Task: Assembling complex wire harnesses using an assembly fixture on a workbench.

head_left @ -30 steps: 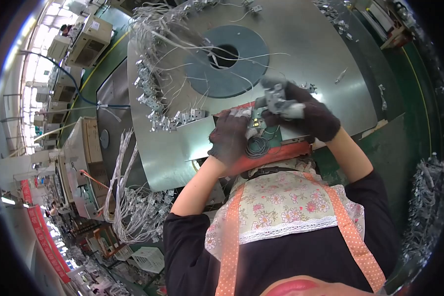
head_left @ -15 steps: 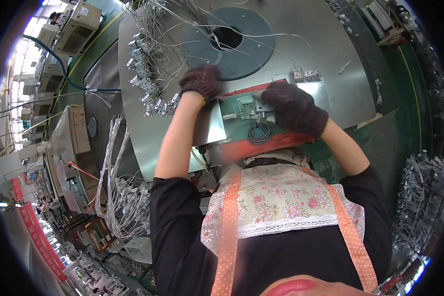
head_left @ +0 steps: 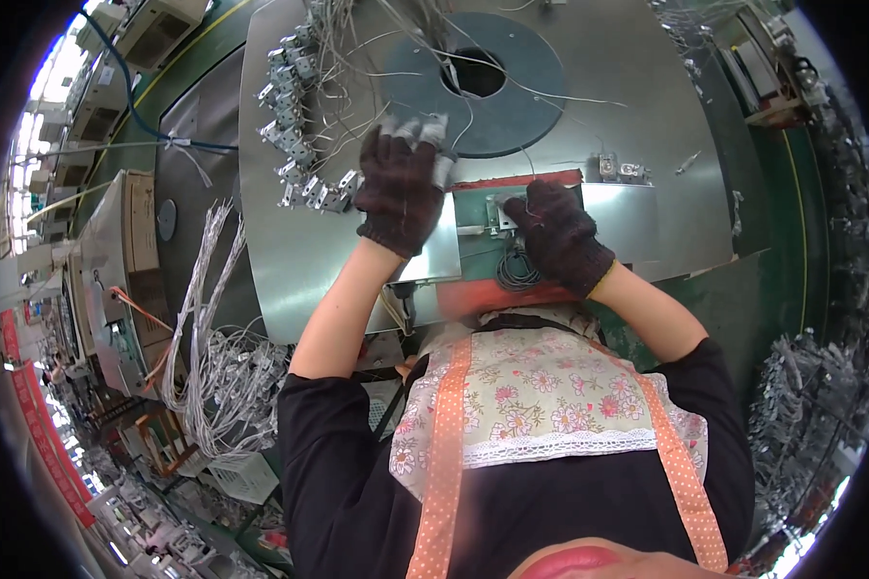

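My left hand, in a dark knit glove with whitish fingertips, is over the metal tabletop beside the grey disc. Its fingers are stretched out and slightly apart, with nothing seen in them. My right hand, gloved alike, is closed at the right side of a small metal fixture in the table's recess. Its fingertips are pressed together, and whatever lies in them is hidden. A thin wire runs down to that hand from the disc. Below the fixture lies a coil of dark cable.
The grey round disc has a central hole with pale wires bundled over it. Several metal brackets with wires line the table's left side. Two small metal parts sit right of the recess. Wire bundles hang at the left.
My left hand has opened out and its fingers now reach toward the disc's edge. My right hand has shifted slightly and turned, staying at the fixture. The whole view has moved a little.
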`<state>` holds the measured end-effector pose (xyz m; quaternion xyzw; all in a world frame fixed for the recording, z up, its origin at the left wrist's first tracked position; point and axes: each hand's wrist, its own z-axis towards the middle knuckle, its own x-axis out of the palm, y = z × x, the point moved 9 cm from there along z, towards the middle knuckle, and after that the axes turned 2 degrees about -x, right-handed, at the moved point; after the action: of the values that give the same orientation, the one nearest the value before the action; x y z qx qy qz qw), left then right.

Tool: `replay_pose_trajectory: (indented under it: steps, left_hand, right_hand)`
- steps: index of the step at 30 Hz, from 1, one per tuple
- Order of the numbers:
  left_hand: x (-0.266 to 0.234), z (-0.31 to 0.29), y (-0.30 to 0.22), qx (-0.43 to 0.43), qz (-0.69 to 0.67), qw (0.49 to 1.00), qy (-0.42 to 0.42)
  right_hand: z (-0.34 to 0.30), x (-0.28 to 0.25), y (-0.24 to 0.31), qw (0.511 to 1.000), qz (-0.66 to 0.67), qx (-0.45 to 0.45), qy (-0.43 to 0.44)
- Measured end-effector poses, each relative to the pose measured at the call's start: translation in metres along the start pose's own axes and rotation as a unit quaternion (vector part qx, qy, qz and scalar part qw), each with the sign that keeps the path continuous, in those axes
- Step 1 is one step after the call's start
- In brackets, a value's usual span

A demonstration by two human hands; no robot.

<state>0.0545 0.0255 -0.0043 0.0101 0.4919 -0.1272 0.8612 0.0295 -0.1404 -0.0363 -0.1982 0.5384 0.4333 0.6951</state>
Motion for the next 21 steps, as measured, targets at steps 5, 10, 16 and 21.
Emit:
replay_pose_trajectory:
  steps: [5,10,16,21]
  left_hand:
    - [0.025,-0.030,-0.034,0.093,-0.074,0.983,0.141]
    - [0.046,-0.043,-0.098,0.199,-0.085,0.943,0.251]
    - [0.050,-0.037,-0.119,0.113,-0.015,0.928,0.355]
    - [0.042,-0.041,-0.106,0.082,-0.075,0.970,0.217]
  right_hand:
    - [-0.004,-0.001,0.004,0.996,0.062,0.071,-0.004]
    - [-0.022,-0.008,0.011,0.989,0.133,0.047,-0.039]
    - [-0.026,-0.019,-0.008,0.976,0.218,-0.025,-0.009]
    - [-0.034,-0.082,-0.063,0.986,0.113,-0.051,-0.111]
